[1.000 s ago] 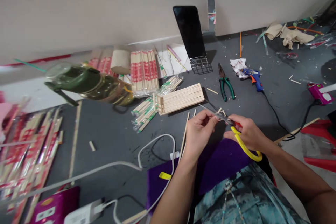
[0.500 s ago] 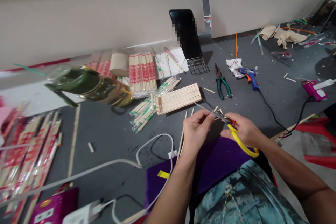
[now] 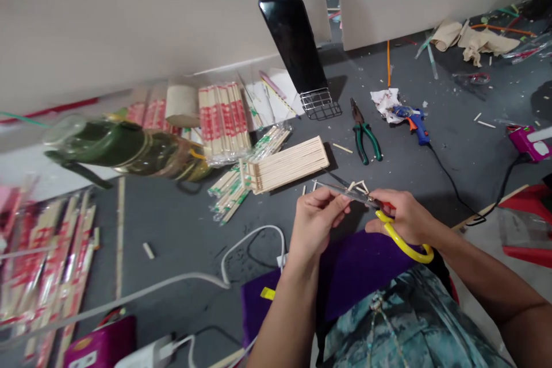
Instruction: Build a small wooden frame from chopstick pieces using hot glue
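My right hand (image 3: 403,215) is closed around the yellow handles of a pair of scissors (image 3: 405,247). The blades are parted and point left, passing by the fingertips of my left hand (image 3: 317,218). That hand is in a pinch at the blades; what lies between its thumb and finger is hidden. Short cut stick pieces (image 3: 359,186) lie just beyond the scissors. Ahead of my left hand rests a tray-like piece made of joined wooden sticks (image 3: 288,167), with a low upright end on its left.
Pliers (image 3: 366,135) and a blue glue gun (image 3: 411,121) lie beyond my hands. A phone (image 3: 295,43) leans in a wire stand. Wrapped chopsticks (image 3: 224,118) and a green-topped bottle (image 3: 125,146) are leftward. A white cable (image 3: 172,282) crosses the table; purple cloth (image 3: 362,267) lies below my hands.
The view has shifted slightly, with most table items sliding left. My left hand stays at the blades, and my right hand keeps its hold on the scissors.
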